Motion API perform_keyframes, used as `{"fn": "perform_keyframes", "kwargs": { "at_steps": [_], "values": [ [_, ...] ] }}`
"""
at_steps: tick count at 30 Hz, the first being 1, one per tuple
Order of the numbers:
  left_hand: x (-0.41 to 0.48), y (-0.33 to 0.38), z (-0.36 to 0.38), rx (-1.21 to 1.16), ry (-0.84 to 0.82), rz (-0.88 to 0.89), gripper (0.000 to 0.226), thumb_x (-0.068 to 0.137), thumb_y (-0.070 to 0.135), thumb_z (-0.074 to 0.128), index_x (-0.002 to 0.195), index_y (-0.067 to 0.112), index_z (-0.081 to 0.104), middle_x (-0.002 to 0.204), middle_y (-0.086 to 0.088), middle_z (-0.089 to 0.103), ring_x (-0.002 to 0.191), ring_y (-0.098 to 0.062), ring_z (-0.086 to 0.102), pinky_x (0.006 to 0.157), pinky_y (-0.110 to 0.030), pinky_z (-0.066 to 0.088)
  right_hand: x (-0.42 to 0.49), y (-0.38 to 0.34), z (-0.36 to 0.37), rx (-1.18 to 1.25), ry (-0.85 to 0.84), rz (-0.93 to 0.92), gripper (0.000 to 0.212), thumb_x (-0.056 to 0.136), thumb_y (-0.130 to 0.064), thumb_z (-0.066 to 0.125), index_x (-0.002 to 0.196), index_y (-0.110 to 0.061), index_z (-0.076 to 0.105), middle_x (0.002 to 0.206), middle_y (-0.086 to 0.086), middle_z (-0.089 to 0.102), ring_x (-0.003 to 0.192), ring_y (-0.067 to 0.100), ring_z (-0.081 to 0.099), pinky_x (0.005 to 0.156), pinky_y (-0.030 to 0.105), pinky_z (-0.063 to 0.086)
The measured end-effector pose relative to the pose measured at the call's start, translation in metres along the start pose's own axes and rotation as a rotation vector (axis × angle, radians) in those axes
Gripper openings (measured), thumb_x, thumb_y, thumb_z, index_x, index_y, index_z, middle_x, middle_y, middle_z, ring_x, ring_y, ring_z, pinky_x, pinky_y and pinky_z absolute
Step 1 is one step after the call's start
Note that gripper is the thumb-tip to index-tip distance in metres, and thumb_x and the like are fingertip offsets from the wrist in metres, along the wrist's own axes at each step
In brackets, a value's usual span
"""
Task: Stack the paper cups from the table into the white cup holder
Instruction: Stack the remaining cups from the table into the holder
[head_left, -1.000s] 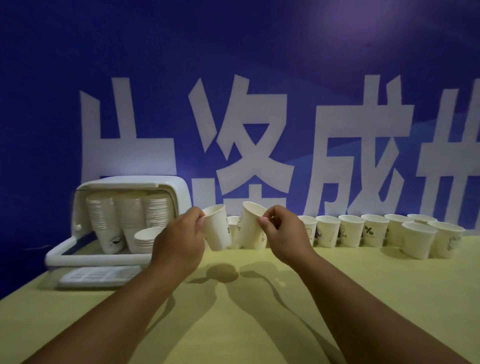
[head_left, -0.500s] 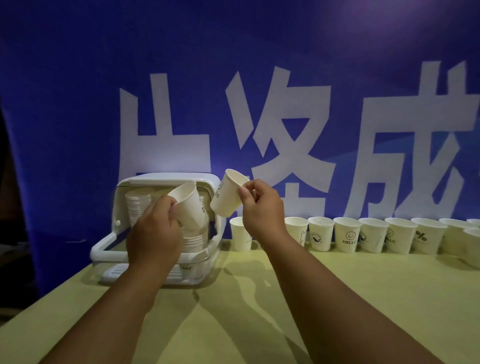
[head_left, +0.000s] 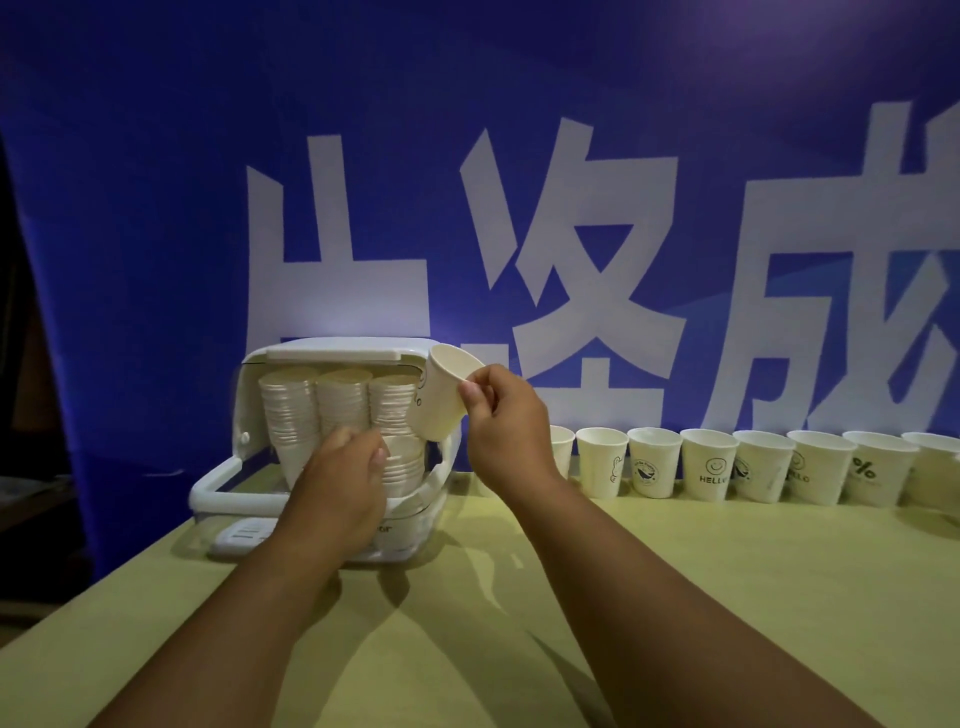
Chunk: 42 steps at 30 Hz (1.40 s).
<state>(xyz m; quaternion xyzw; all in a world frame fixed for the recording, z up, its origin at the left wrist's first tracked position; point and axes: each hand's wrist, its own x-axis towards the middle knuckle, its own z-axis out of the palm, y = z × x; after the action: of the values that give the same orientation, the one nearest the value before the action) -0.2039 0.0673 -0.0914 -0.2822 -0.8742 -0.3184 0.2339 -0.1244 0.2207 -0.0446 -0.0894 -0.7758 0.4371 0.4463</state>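
Item: paper cup (head_left: 441, 397), white, printed on one side, carried clear of the worktop (head_left: 675, 597) at the upper right corner of the white cup holder (head_left: 332, 354). It is tilted, mouth up and to the right, base down towards the holder's open front, probably so that the base can enter a stack first. Right hand (head_left: 506, 431): grip pinched on the cup's wall just below the rim, leaving the base free. Left hand (head_left: 340, 480): reaches into the holder's opening, fingers loosely curled beside the short front stack (head_left: 404, 465). Whether its grip is on that stack's top cup or released cannot be told, but it seems placed to seat or steady a cup there. Holder contents: three tall stacks (head_left: 343, 402) side by side at the back, nearly reaching the lid. The short stack, having the most room, is the likely destination. Remaining stock: a row of cups (head_left: 709, 470), upright, mouths up, close together along the worktop's far edge to the right of the holder, within the right hand's reach. Backdrop: blue banner (head_left: 156, 208) with large white characters.
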Motion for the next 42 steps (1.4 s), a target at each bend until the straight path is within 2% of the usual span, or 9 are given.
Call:
{"fn": "perform_keyframes", "kwargs": {
  "at_steps": [6,11,15,17,22,26,34,37,42],
  "values": [
    [-0.001,-0.001,-0.002,-0.309,0.103,-0.099,0.012,0.106,0.022,0.047,0.115,0.029,0.051,0.113,0.003,0.063,0.102,-0.018,0.060,0.084,-0.039,0.055,-0.006,-0.004,0.014,-0.056,-0.108,-0.045,0.007,0.101,-0.027,0.056,0.104,-0.025,0.062,0.106,-0.004,0.061,0.091,0.011,0.056,0.071,0.013,0.042],
    [-0.002,0.003,-0.005,-0.376,0.182,-0.060,0.037,0.107,0.029,0.044,0.143,0.036,0.035,0.124,0.006,0.056,0.108,-0.019,0.058,0.088,-0.048,0.058,-0.009,-0.003,0.017,-0.129,-0.255,-0.055,0.014,0.101,-0.026,0.057,0.111,-0.020,0.064,0.108,-0.002,0.061,0.096,0.013,0.057,0.080,0.022,0.046],
    [-0.003,0.003,-0.006,-0.365,0.181,-0.024,0.041,0.105,0.045,0.044,0.144,0.047,0.033,0.139,0.006,0.057,0.115,-0.020,0.061,0.089,-0.053,0.059,-0.012,-0.004,0.018,-0.025,-0.299,0.016,0.033,0.101,-0.028,0.056,0.134,-0.025,0.055,0.109,-0.006,0.062,0.097,0.012,0.062,0.091,0.033,0.056],
    [-0.002,0.001,-0.006,-0.366,0.189,-0.044,0.043,0.104,0.050,0.042,0.145,0.043,0.037,0.135,0.005,0.060,0.111,-0.019,0.064,0.087,-0.051,0.060,-0.013,-0.003,0.020,-0.018,-0.309,0.050,0.044,0.102,-0.030,0.053,0.145,-0.026,0.046,0.123,-0.002,0.062,0.110,0.015,0.061,0.097,0.036,0.054],
    [-0.001,-0.003,-0.004,-0.262,0.197,-0.104,0.024,0.104,0.043,0.047,0.110,0.030,0.066,0.104,0.002,0.071,0.093,-0.017,0.066,0.072,-0.036,0.059,-0.020,0.011,0.034,-0.159,-0.360,0.062,0.042,0.103,-0.032,0.053,0.143,-0.021,0.053,0.141,-0.001,0.059,0.125,0.019,0.057,0.102,0.035,0.046],
    [-0.003,-0.002,-0.003,-0.247,0.189,-0.164,0.021,0.100,0.032,0.062,0.106,0.020,0.077,0.089,0.005,0.068,0.083,-0.015,0.064,0.064,-0.025,0.050,-0.024,0.021,0.040,-0.184,-0.347,0.070,0.036,0.102,-0.026,0.056,0.137,-0.022,0.061,0.135,-0.003,0.063,0.118,0.016,0.060,0.093,0.024,0.045],
    [-0.006,0.000,-0.003,-0.158,0.239,-0.137,0.010,0.097,0.037,0.060,0.097,0.027,0.060,0.097,0.004,0.062,0.086,-0.019,0.061,0.069,-0.039,0.059,-0.026,0.025,0.033,-0.154,-0.269,0.081,0.026,0.101,-0.026,0.056,0.126,-0.026,0.062,0.120,-0.007,0.068,0.093,0.006,0.059,0.080,0.019,0.047],
    [-0.009,0.013,-0.006,-0.110,0.302,-0.057,0.016,0.095,0.032,0.061,0.082,0.025,0.056,0.085,0.006,0.056,0.077,-0.017,0.056,0.064,-0.035,0.054,-0.026,0.024,0.021,-0.178,-0.240,0.102,0.019,0.102,-0.025,0.054,0.117,-0.022,0.066,0.107,-0.006,0.068,0.089,0.009,0.061,0.081,0.021,0.049],
    [-0.021,0.053,0.007,-0.160,0.133,0.015,0.031,0.097,0.029,0.062,0.067,0.026,0.057,0.061,0.007,0.056,0.060,-0.009,0.054,0.053,-0.024,0.038,-0.030,0.031,-0.015,-0.219,-0.197,0.122,0.015,0.100,-0.025,0.058,0.110,-0.021,0.068,0.099,-0.007,0.068,0.082,0.007,0.062,0.079,0.019,0.050]
  ]
}}
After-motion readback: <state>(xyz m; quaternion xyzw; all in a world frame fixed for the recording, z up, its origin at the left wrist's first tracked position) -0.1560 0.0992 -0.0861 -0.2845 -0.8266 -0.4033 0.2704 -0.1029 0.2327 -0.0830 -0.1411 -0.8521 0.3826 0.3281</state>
